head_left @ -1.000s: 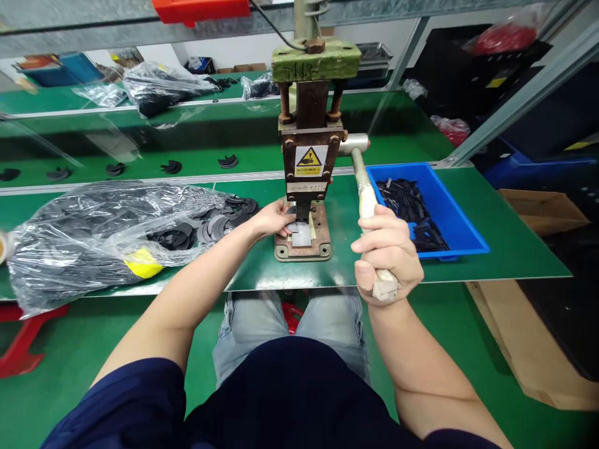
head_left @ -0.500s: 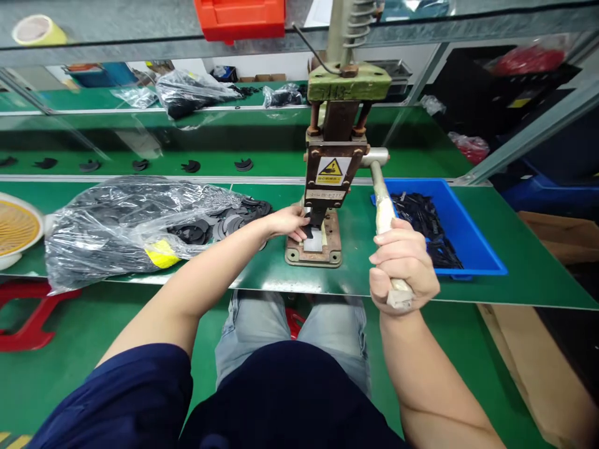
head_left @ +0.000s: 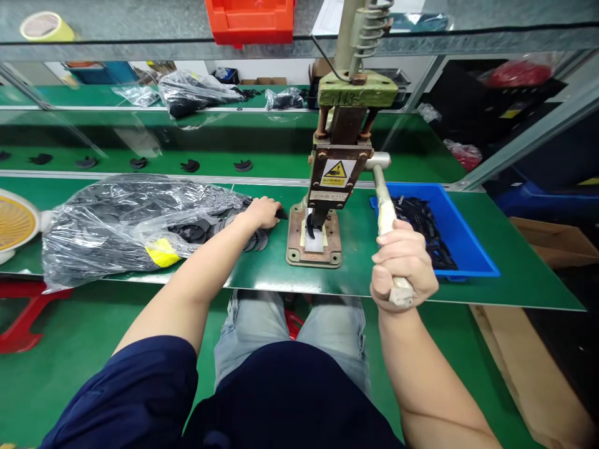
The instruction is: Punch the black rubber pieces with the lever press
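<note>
gripping the press lever (head_left: 384,209) with our right hand (head_left: 403,262), fingers clamped round it, long axis 12 to 6 o'clock. our left hand (head_left: 261,212) is on the parts pile (head_left: 224,226), fingers closed on a black piece (head_left: 281,214); the die (head_left: 316,242) sits at its 3 o'clock.

Red bin (head_left: 250,22) and tape roll (head_left: 44,26) are sitting on the top shelf. Dark bags (head_left: 196,93) are lying on the far bench, and black pieces (head_left: 243,165) are lying in a row, well apart, on the belt (head_left: 281,143) nearer in. Blue tray (head_left: 469,242) is sitting at the right, holding black strips (head_left: 421,218); fan (head_left: 14,224) is showing at the left edge, red stool (head_left: 23,318) is standing on the floor below it, and cardboard (head_left: 528,368) is lying at lower right.
</note>
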{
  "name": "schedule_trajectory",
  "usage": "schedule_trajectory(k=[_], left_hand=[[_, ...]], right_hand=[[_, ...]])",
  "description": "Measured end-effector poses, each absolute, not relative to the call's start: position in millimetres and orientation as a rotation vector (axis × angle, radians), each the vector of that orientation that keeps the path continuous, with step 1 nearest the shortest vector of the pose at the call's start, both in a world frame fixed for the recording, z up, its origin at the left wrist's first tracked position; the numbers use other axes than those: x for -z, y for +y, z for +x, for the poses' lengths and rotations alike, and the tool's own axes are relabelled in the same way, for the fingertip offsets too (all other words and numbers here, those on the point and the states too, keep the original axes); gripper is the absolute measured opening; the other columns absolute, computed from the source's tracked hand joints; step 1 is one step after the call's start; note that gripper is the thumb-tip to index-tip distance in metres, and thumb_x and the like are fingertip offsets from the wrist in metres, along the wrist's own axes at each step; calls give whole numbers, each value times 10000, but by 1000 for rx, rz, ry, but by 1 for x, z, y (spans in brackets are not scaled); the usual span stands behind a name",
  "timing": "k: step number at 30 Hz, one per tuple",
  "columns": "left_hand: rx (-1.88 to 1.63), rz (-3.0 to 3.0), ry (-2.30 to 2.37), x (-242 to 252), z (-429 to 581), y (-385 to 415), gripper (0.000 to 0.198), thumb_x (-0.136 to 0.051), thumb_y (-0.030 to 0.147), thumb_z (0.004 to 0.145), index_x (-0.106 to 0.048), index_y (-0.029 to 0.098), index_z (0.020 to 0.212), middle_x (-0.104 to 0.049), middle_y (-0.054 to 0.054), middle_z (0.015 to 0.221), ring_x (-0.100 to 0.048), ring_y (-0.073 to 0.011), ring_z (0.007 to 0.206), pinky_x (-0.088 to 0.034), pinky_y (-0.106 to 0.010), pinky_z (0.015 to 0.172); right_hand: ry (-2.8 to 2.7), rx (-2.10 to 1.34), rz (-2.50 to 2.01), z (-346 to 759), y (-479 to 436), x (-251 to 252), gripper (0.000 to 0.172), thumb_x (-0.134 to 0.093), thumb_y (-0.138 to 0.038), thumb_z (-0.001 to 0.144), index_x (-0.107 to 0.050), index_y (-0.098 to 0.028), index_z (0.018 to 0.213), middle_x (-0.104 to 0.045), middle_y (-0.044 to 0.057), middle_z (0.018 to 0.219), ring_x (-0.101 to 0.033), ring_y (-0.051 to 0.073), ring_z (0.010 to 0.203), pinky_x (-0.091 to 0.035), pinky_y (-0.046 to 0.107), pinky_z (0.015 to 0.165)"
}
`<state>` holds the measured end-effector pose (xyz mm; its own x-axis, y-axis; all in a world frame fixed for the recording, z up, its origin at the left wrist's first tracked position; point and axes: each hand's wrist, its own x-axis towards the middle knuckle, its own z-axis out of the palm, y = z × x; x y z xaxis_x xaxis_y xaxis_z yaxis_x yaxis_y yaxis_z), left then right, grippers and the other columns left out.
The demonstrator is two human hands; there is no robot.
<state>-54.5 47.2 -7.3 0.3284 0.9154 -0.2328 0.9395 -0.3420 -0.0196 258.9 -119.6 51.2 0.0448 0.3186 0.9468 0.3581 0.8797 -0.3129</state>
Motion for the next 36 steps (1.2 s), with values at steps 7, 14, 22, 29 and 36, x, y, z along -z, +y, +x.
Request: schedule_trajectory(k=[7, 14, 22, 29, 36], left_hand=[[394, 2237, 1651, 6, -49, 68, 671, -848, 428, 808, -716, 217, 1431, -758, -146, 1388, -710, -320, 1271, -541, -337, 1057], [278, 2288, 1620, -6, -59, 69, 705, -841, 435, 814, -699, 244, 1478, -671, -134, 1532, -639, -320, 1382, -500, -337, 1134], [448, 2361, 1530, -6, -61, 68, 742, -814, 318, 817, -650, 276, 1540, -650, -113, 1563, -656, -303, 1364, -513, -315, 1115], [377, 2307, 1437, -4, -62, 74, 658, -869, 319, 716, -747, 236, 1357, -775, -113, 1345, -736, -294, 1171, -550, -297, 982], [-168, 1970, 1394, -9, -72, 49, 355, -754, 454, 898, -736, 212, 1158, -807, -89, 1117, -748, -241, 941, -557, -288, 811]], right_hand=[[-1548, 34, -534, 259, -119, -51, 222, -722, -287, 817, -561, -251, 670, -663, -45, 708, -718, 198, 854, -599, 565, 1058], [-1546, 17, -546, 259, -119, -52, 221, -728, -250, 796, -554, -246, 661, -663, -54, 708, -717, 185, 853, -594, 565, 1076], [-1530, 25, -544, 256, -119, -53, 220, -716, -258, 806, -552, -248, 661, -654, -44, 694, -710, 193, 835, -594, 574, 1066], [-1541, 45, -545, 258, -118, -52, 230, -716, -276, 820, -547, -248, 667, -649, -44, 698, -707, 207, 828, -599, 598, 1041], [-1541, 54, -563, 257, -118, -52, 237, -708, -290, 831, -542, -246, 668, -638, -40, 687, -708, 199, 826, -598, 610, 1058]])
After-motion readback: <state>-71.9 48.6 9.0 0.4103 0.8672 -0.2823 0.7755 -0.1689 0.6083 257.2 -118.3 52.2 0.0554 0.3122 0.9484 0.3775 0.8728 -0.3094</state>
